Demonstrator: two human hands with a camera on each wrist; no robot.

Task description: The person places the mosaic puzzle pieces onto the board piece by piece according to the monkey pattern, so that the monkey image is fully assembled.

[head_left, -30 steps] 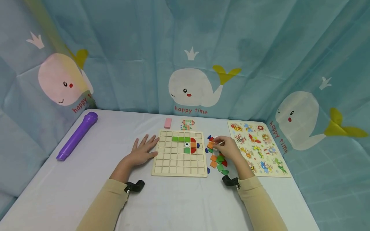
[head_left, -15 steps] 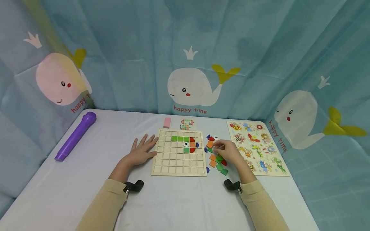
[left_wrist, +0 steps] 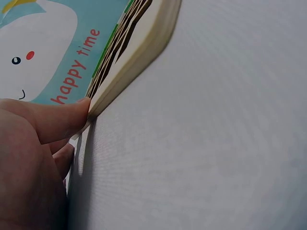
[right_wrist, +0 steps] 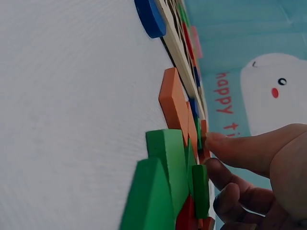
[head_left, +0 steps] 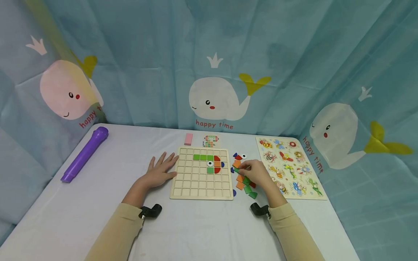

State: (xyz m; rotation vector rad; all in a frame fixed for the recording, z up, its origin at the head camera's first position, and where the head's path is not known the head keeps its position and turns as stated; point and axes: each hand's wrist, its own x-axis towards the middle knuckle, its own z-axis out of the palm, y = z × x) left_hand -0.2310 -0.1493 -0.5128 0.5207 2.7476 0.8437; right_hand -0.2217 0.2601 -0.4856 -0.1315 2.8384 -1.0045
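Observation:
My left hand (head_left: 160, 174) lies spread on the table. Its fingertips reach the left edge of the wooden grid board (head_left: 189, 192), and its thumb (left_wrist: 67, 120) touches the edge in the left wrist view. Green, red, orange, blue and eye tiles sit in the board's upper right. Right of the board, my right hand (head_left: 256, 171) has thumb and index finger bent close together over loose tiles. Their tips are near an orange tile (head_left: 236, 164) and a green tile (head_left: 236, 169). In the right wrist view I cannot tell whether a tile is pinched. Another green tile (right_wrist: 201, 191) lies under the fingers.
A pattern card (head_left: 210, 141) and a pink block (head_left: 188, 139) stand behind the board. An insect puzzle board (head_left: 294, 174) lies at the right, partly behind my right forearm. A purple tube (head_left: 85, 155) lies at the left. A loose eye tile (head_left: 244, 156) is behind the pile.
My right hand has shifted slightly toward the near side of the tile pile, uncovering the loose eye tile. My left hand stays at the board's edge.

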